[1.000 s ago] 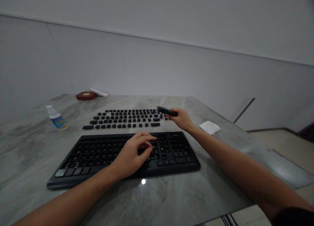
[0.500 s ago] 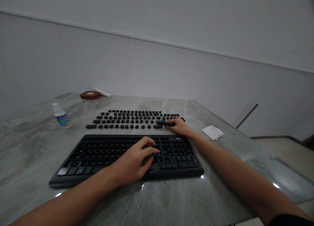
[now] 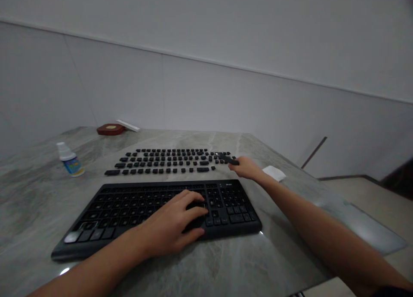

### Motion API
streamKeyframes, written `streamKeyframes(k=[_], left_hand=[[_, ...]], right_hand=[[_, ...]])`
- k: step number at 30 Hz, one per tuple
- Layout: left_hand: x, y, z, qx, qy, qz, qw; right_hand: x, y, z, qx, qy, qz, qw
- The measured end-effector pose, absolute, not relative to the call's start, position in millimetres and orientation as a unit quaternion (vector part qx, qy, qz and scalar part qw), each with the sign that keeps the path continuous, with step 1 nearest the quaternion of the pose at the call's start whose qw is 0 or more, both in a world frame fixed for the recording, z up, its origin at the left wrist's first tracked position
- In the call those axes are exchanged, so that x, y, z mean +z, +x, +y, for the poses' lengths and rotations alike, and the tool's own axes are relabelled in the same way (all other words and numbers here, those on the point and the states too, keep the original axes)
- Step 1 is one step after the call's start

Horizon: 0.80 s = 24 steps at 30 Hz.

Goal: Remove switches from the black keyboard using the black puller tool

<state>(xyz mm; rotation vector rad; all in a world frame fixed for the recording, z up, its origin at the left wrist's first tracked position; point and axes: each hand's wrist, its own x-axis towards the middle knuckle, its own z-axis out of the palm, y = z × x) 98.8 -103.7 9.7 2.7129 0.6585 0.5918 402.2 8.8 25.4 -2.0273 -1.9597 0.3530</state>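
Note:
A black keyboard [image 3: 155, 183] lies across the table, with many of its keycaps off and small sockets showing. My left hand [image 3: 176, 217] rests over its lower middle part, fingers and thumb apart, with nothing seen in it. Behind the keyboard, loose black keycaps [image 3: 161, 163] are laid out in rows. At the right end of those rows, my right hand [image 3: 245, 167] is closed on a slim black-handled tool [image 3: 230, 160]. The tool points left over the keycaps; whether its tip touches one is too small to tell.
A white spray bottle [image 3: 71, 161] with a blue label stands at the left. Far back lie a red-brown case [image 3: 110, 130] and a white strip [image 3: 128, 125]. A folded white tissue [image 3: 274, 173] is partly behind my right forearm. The wall [image 3: 206, 95] rises behind the table.
My right hand has shifted the tool rightward over the keycaps, and a small keycap now shows at the near row's right end. My left fingers have spread slightly. The whole view has shifted somewhat.

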Motion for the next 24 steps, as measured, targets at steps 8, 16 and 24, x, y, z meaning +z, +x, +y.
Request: streamKeyframes(k=[8,16,24], left_hand=[[20,102,-109,0.127,0.965,0.217,0.068],[15,103,-110,0.135,0.968,0.203,0.063],[19,103,-112,0.131,0.973,0.174,0.077]], right_hand=[[14,405,-43,0.144,-0.692,-0.696,0.123],[12,400,-48,0.12,-0.673,-0.705,0.187],[5,379,-59,0.16,-0.627,-0.734,0.205]])
